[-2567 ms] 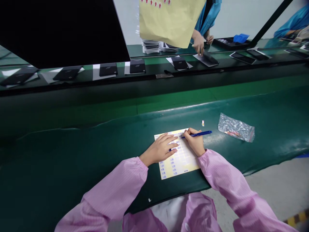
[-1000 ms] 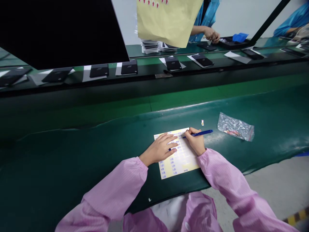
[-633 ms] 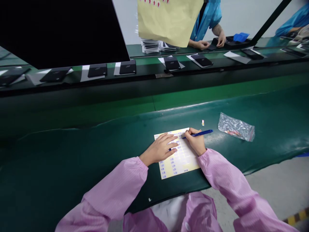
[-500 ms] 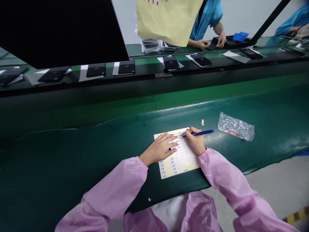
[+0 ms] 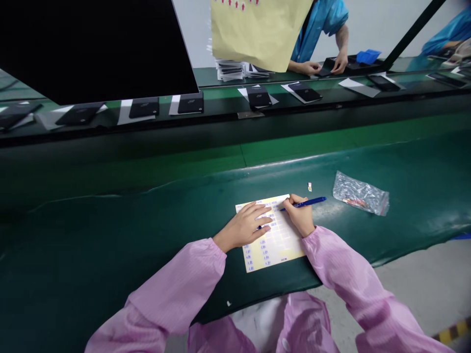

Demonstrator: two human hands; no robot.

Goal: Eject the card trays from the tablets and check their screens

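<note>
Up close: a pen at work on a sheet of labels

Nearest the camera, two pink sleeves (image 5: 176, 289) reach forward over a dark green mat (image 5: 110, 235). On it lies a pale yellow label sheet (image 5: 274, 245), its rows marked in blue. The left hand (image 5: 245, 226) lies flat on the sheet's left half, fingers spread and gripping nothing, pressing the paper down. The right hand (image 5: 300, 218) is closed around a blue pen (image 5: 307, 202), whose tip touches the sheet near its upper right corner while the barrel points off to the right.

Just beyond the pen, a tiny white scrap (image 5: 309, 187) sits alone on the mat. To its right, well apart from the hands, lies a crumpled clear plastic bag (image 5: 360, 193) with something red inside.

Farther back, a green conveyor belt (image 5: 228, 100) carries a row of flat black devices (image 5: 190, 103), each resting on a white sheet. A large black panel (image 5: 95, 46) fills the upper left, and a sheet of yellowish paper (image 5: 259, 32) hangs at top centre. Behind the belt, a person in a blue coat (image 5: 320, 22) rests both hands on a black tray (image 5: 349, 63) beside stacked white papers (image 5: 230, 70)
</note>
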